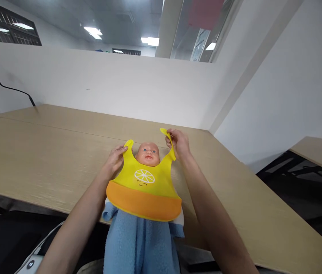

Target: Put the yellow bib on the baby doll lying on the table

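A baby doll point(148, 154) lies face up on the table, dressed in blue fleece clothes point(140, 243) that hang over the front edge. Spread over its chest is a yellow bib point(155, 177) with an orange pocket and a printed citrus slice. My left hand point(115, 160) pinches the end of the bib's left strap beside the doll's head. The right strap is raised in my right hand point(179, 142), its tip curling up above the fingers. Both straps are apart from each other, one on each side of the head.
The wooden table point(49, 152) reaches back to a white wall below a window. A black cable point(9, 88) hangs at the far left. Below the front edge are a black chair point(15, 236) and a white device point(31, 263) with a cord. Another table point(320, 152) stands at right.
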Motion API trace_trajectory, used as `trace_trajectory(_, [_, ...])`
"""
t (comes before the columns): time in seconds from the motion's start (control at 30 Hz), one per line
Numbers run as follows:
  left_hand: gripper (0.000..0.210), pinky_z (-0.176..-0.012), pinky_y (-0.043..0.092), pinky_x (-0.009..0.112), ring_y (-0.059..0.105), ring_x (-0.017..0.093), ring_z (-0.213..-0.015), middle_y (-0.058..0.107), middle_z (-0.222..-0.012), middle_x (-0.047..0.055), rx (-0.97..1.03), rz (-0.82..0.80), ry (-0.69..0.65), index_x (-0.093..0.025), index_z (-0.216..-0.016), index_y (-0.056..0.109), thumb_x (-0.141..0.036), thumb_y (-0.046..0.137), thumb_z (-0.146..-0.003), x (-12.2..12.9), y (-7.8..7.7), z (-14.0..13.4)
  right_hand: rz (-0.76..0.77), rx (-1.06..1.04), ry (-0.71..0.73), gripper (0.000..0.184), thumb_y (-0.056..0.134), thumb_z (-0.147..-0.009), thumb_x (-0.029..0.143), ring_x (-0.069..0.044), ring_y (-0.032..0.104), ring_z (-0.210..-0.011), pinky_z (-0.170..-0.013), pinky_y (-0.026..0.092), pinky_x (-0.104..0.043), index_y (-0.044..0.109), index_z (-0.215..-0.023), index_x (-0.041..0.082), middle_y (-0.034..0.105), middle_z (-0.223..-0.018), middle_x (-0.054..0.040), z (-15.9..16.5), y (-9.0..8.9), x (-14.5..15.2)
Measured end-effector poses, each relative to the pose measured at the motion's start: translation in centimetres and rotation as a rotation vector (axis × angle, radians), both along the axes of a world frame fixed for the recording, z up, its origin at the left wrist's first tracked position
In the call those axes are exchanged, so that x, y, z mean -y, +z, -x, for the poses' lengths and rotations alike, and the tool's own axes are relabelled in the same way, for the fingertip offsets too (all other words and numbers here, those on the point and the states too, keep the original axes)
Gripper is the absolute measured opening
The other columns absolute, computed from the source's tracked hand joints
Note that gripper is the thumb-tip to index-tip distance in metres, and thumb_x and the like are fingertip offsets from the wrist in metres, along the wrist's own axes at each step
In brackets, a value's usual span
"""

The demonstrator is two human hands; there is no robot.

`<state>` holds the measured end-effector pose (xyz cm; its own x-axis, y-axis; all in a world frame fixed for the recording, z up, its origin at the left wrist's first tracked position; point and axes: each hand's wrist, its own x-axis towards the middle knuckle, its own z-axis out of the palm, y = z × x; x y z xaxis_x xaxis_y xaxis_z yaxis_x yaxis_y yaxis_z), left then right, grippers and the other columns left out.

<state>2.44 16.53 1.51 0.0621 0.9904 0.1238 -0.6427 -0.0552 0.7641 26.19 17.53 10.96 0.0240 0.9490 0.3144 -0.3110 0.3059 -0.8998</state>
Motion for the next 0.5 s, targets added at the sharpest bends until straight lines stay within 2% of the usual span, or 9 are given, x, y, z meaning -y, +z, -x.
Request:
trace_trajectory(0.07, [0.022,-0.062,0.049,0.021,0.063,0.011,-0.063,0.07,-0.073,0.001,0.026,0.005,-0.001,-0.015,-0.077,0.068,-0.014,0.077,-0.057,0.2,0.1,-0.1,-0.08,0.152,0.086,0.025,0.068,-0.061,0.031,-0.006,0.047,-0.049,-0.042,0.035,-0.017,0.059,-0.08,0.017,0.052,-0.062,0.0039,1.4,0.4,1.4])
trace_trajectory(0.17, [0.022,-0.062,0.049,0.023,0.063,0.012,-0.061,0.07,-0.071,0.001,0.028,0.027,0.002,-0.016,-0.072,0.067,-0.013,0.078,-0.054,0.6,0.4,-0.3,-0.212,0.401,0.203,0.032,0.068,-0.067,0.031,-0.011,0.058,-0.069,-0.064,0.047,-0.023,0.061,-0.097,0.02,0.061,-0.078,0.0005,3.7,-0.1,2.9])
trace_trajectory(0.23, [0.023,-0.064,0.05,0.026,0.064,0.015,-0.061,0.07,-0.071,0.002,-0.02,0.025,-0.031,-0.016,-0.074,0.068,-0.015,0.079,-0.053,0.8,0.5,-0.5,-0.294,0.629,0.153,0.02,0.064,-0.074,0.031,-0.012,0.059,-0.075,-0.072,0.046,-0.025,0.062,-0.091,0.02,0.062,-0.082,-0.0007,5.0,-0.9,3.4])
trace_trajectory(0.33, [0.025,-0.066,0.049,0.029,0.064,0.017,-0.063,0.071,-0.073,0.004,-0.086,-0.009,-0.063,-0.015,-0.075,0.07,-0.015,0.079,-0.052,0.9,0.4,-0.6,-0.418,0.955,-0.01,0.009,0.058,-0.079,0.028,-0.011,0.056,-0.073,-0.071,0.043,-0.025,0.063,-0.082,0.02,0.062,-0.091,-0.0021,6.2,-1.8,3.9])
trace_trajectory(0.43, [0.023,-0.066,0.049,0.029,0.064,0.017,-0.063,0.07,-0.071,0.003,-0.113,-0.023,-0.057,-0.014,-0.072,0.07,-0.014,0.079,-0.051,0.9,0.1,-0.6,-0.466,1.066,-0.082,0.008,0.058,-0.08,0.026,-0.01,0.053,-0.069,-0.067,0.041,-0.023,0.063,-0.083,0.02,0.061,-0.1,-0.0027,6.4,-2.2,4.1])
trace_trajectory(0.5, [0.023,-0.067,0.049,0.03,0.064,0.017,-0.063,0.07,-0.07,0.002,-0.112,-0.022,-0.057,-0.014,-0.071,0.069,-0.013,0.078,-0.05,0.7,-0.1,-0.6,-0.434,1.074,-0.075,0.01,0.058,-0.08,0.028,-0.01,0.052,-0.063,-0.064,0.039,-0.022,0.064,-0.085,0.02,0.063,-0.086,-0.0008,6.4,-2.3,4.2])
